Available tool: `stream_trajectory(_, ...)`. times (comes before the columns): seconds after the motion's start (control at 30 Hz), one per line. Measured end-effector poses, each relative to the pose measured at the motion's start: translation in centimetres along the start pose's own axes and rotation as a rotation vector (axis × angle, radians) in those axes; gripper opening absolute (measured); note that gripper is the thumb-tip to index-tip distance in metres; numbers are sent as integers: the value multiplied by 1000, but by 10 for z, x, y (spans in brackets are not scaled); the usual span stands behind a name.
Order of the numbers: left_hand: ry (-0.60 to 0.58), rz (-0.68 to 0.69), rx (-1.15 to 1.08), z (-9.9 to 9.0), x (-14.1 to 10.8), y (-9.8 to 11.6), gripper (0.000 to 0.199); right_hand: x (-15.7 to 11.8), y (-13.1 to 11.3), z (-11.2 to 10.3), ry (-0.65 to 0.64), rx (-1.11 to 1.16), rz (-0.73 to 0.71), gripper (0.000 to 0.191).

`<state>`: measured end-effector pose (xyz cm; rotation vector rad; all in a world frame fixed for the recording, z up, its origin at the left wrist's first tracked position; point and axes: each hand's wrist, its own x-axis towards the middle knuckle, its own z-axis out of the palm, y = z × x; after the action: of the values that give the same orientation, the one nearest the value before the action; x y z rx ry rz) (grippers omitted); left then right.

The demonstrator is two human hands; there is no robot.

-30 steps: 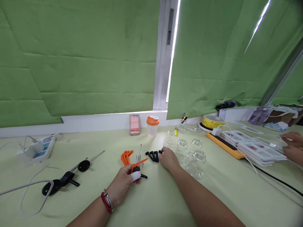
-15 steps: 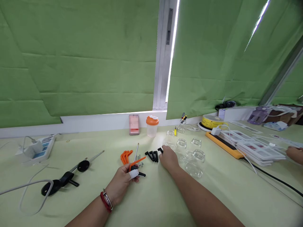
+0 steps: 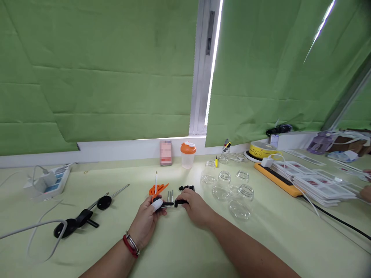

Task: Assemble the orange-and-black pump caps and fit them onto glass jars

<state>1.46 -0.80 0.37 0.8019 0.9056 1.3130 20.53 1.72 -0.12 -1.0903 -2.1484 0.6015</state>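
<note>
My left hand [image 3: 148, 216], with white tape on one finger, is closed around a black part with a metal rod [image 3: 156, 180] pointing up and away. A black arm [image 3: 167, 204] of that part juts out to the right. Between thumb and fingers, my right hand [image 3: 197, 206] pinches a small black L-shaped piece [image 3: 178, 202], its hooked end close to the arm's tip. Whether the two touch I cannot tell. More black L-shaped pieces [image 3: 188, 188] lie just behind my right hand. Short metal pins [image 3: 170, 196] and curved orange pieces [image 3: 159, 189] lie beyond my left hand, partly hidden.
Several clear glass jars [image 3: 239, 210] stand on the right, near my forearm. Two black assemblies with metal rods [image 3: 77, 222] lie at left beside a white power strip [image 3: 59, 179]. An orange-lidded cup [image 3: 188, 154] stands behind. An orange-edged power strip [image 3: 278, 180] and another person's hand [image 3: 365, 193] are far right.
My right hand has come left and nearer with a black L-shaped piece, from beside the jars to the part in my left hand. That part's rod now points more upright.
</note>
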Motion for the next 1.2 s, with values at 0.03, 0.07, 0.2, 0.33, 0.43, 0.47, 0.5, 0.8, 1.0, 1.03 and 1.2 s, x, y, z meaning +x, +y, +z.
stream_trajectory(0.03,-5,-5,3,0,0,0,23,-1,-1,1,-10,19,-5,30)
stream_trajectory(0.07,-11,-7,6,0,-1,0,23,-1,-1,1,-19,35,-5,29)
stream_trajectory(0.2,-62,-8,33,-2,-2,-1,22,-1,-1,4,-29,52,22,24)
stream_trajectory(0.33,-76,-3,82,-1,-2,0,23,-1,-2,5,-35,40,22,23)
stream_trajectory(0.43,-60,17,154,2,-3,1,30,-1,-5,5,-35,35,1,23)
stream_trajectory(0.47,-52,23,180,3,-3,2,33,-1,-6,5,-33,30,-9,23)
stream_trajectory(0.5,-45,27,204,4,-4,2,35,-2,-7,5,-31,22,-17,22)
stream_trajectory(0.8,3,110,349,0,-1,-3,37,-4,-19,3,-90,5,-71,26)
stream_trajectory(1.0,7,98,329,1,-2,0,39,-4,-21,5,-60,10,-93,25)
stream_trajectory(1.03,4,90,321,2,-3,1,40,-4,-21,6,-56,8,-101,25)
stream_trajectory(1.2,-3,54,305,4,-4,3,42,-5,-19,10,-50,-5,-109,27)
